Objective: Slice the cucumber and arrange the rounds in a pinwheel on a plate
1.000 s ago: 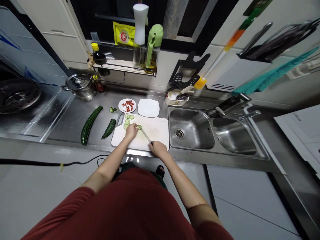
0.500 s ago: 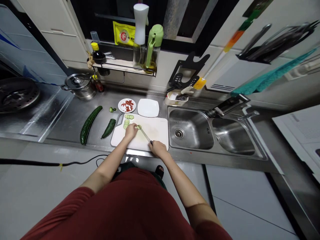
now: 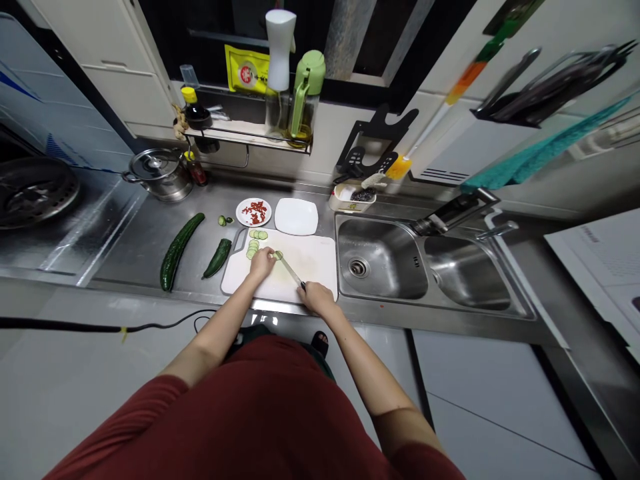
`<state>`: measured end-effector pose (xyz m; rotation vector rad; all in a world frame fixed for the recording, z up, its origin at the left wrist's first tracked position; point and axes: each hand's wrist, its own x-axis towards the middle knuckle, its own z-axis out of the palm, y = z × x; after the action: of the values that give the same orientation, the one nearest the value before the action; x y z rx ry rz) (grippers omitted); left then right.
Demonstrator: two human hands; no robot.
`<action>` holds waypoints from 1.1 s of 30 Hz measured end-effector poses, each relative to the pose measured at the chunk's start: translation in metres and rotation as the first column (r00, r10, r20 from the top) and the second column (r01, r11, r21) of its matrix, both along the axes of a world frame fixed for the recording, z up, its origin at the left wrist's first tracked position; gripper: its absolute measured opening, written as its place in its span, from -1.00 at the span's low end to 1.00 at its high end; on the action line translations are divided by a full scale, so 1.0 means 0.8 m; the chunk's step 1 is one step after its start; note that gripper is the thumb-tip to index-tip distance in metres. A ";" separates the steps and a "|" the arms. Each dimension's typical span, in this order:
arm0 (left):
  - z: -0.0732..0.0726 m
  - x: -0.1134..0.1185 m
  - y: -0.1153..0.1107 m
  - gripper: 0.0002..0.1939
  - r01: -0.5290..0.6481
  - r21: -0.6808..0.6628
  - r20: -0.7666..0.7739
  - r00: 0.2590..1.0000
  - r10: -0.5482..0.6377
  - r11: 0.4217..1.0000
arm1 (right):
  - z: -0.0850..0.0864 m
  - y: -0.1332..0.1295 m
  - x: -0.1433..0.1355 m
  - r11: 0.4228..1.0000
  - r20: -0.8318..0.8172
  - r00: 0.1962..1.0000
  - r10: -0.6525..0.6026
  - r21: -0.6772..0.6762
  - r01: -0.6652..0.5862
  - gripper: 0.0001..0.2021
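My right hand is closed around the dark handle of a kitchen knife, whose blade points up and left over the white cutting board. At the blade's tip is a pale green cucumber slice. My left hand pinches at this slice with its fingertips; what lies under the fingers is hidden. Several cut cucumber slices lie in overlapping rows at the board's upper left. Left of the board rest a shorter cucumber piece and a long whole cucumber.
Behind the board stand a plate of chopped red pieces and a white square plate. Small cucumber ends lie left of them. A double sink borders the right side; a lidded pot stands back left. Overhead, a shelf holds bottles.
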<state>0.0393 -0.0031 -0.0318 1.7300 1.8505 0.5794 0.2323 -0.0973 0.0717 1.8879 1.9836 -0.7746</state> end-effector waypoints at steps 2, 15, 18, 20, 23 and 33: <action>0.000 0.000 0.000 -0.76 -0.004 0.000 0.006 1.000 0.004 1.000 | -0.001 0.000 0.000 1.000 -0.001 1.000 -0.002 0.001 0.002 -0.56; -0.001 -0.002 0.001 -0.77 0.001 -0.011 0.008 1.000 -0.001 1.000 | -0.004 -0.022 0.018 1.000 0.020 1.000 0.005 0.003 -0.005 -0.57; 0.000 -0.002 0.001 -0.77 -0.005 -0.017 0.010 1.000 0.005 1.000 | -0.005 -0.030 0.025 1.000 0.023 1.000 0.002 0.001 -0.002 -0.57; 0.001 -0.001 0.001 -0.77 -0.005 -0.015 0.014 1.000 0.005 1.000 | -0.006 -0.033 0.028 1.000 0.023 1.000 0.000 -0.006 0.000 -0.57; 0.002 -0.001 0.001 -0.77 -0.003 -0.019 0.018 1.000 0.003 1.000 | -0.005 -0.032 0.028 1.000 0.023 1.000 -0.003 -0.015 0.004 -0.57; 0.000 -0.002 0.002 -0.78 0.008 -0.016 0.017 1.000 -0.008 1.000 | -0.004 -0.011 0.009 1.000 0.001 1.000 -0.009 -0.018 0.009 -0.55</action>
<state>0.0378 -0.0017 -0.0321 1.7167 1.8309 0.5724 0.2395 -0.1063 0.0685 1.8878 1.9629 -0.7915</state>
